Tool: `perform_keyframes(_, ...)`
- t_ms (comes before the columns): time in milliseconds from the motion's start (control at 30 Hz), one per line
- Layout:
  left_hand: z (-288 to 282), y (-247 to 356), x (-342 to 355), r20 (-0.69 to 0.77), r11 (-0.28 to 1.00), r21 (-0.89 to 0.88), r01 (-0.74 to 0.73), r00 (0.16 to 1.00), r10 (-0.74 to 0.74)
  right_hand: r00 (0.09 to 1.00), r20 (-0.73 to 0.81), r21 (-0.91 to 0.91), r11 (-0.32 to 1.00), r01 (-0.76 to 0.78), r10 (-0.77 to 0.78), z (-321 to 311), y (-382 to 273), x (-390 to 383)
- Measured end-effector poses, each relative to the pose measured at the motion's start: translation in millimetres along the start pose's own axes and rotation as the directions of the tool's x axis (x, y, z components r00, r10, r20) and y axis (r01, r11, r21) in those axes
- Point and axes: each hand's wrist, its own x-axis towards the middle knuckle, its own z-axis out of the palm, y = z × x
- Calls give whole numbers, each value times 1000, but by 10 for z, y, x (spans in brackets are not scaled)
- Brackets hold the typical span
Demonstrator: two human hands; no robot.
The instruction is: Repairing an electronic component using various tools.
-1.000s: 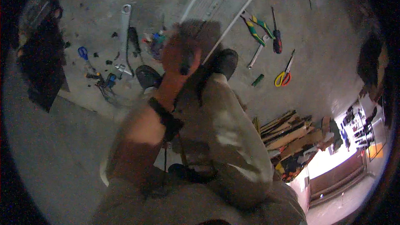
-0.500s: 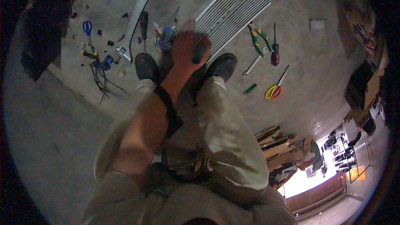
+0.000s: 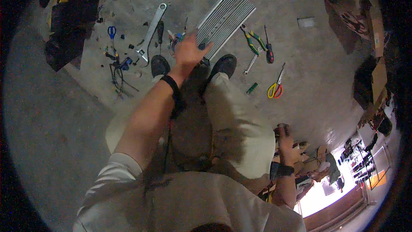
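My left hand (image 3: 187,53) reaches down between my shoes to the near end of a ribbed silver metal panel (image 3: 229,15). Its thumb is spread from the fingers, resting on or just above the panel edge. Beside its fingertips is a bundle of coloured wires (image 3: 174,38), partly covered by the hand. A small dark piece (image 3: 202,46) shows on the panel between thumb and fingers. Out at the lower right, my right hand (image 3: 286,144) is raised beside my knee, fingers bent around a dark thing too unclear to name.
Left of the panel lie an adjustable wrench (image 3: 153,30), a black-handled screwdriver (image 3: 160,30) and blue-handled scissors (image 3: 112,32). Right are green-yellow pliers (image 3: 253,41), a red-black screwdriver (image 3: 269,51), a small wrench (image 3: 250,65) and yellow-orange scissors (image 3: 276,87). Cardboard boxes (image 3: 378,77) stand far right.
My right hand has come into view at the lower right. The left hand remains at the panel's near end, its thumb now stretched outward. The view has shifted, showing more floor at the far side.
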Motion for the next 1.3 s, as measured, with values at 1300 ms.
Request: perform_keyframes(1300, -110, 135, 208, 372, 799, 546, -252, 928, 38, 438, -288, 342, 336, 878, -851, 460, -3907, -1433)
